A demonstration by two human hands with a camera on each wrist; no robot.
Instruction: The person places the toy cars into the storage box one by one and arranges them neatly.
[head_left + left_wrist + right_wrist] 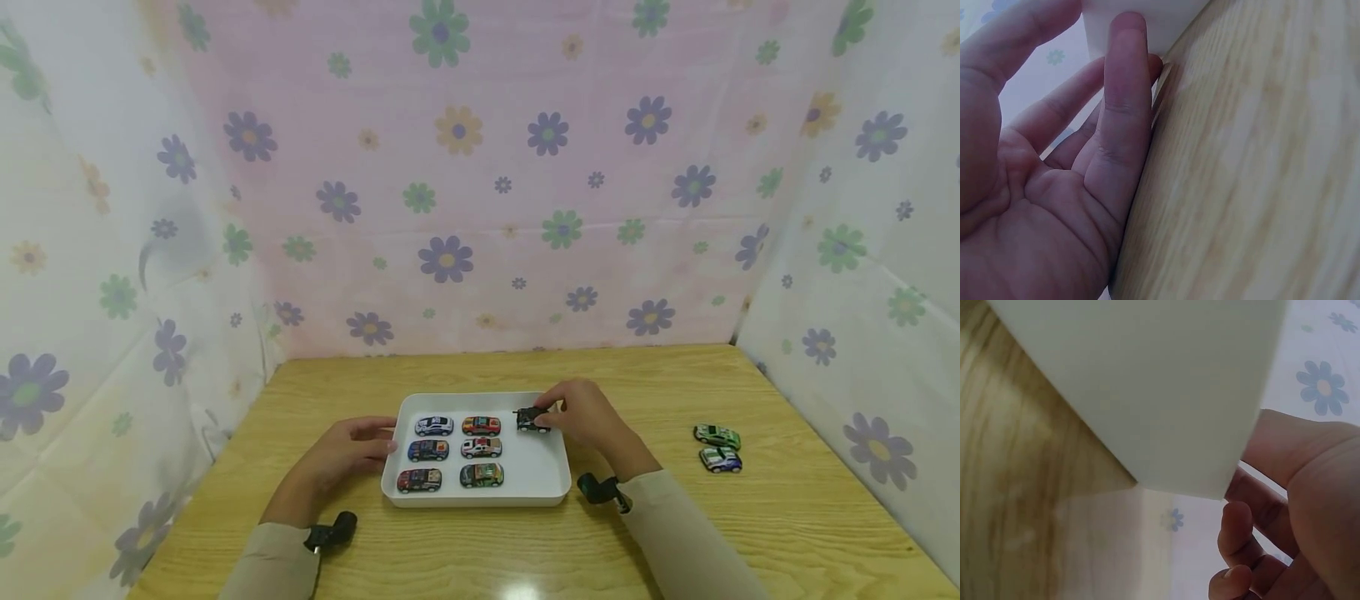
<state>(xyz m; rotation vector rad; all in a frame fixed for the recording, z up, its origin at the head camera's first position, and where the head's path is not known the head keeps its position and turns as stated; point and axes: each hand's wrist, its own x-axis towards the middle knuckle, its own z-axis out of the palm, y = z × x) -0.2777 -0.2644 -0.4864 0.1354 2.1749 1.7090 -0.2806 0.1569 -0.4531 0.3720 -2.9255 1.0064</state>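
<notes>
A white rectangular tray (534, 475) stands on the table, with several small toy cars in two columns on its left and middle part. In the back right part of the tray, my right hand (591, 414) pinches a black toy car (529, 420) between thumb and fingers. The tray wall hides that car in the right wrist view. My left hand (339, 454) is at the tray's left side, its fingers extended and the fingertips against the outer wall (1154, 25).
To the right of the tray, a green toy car (716, 435) and a white and blue toy car (722, 460) lie close together on the wooden table (465, 550). Flower-patterned cloth (480, 308) surrounds the table at the back and both sides.
</notes>
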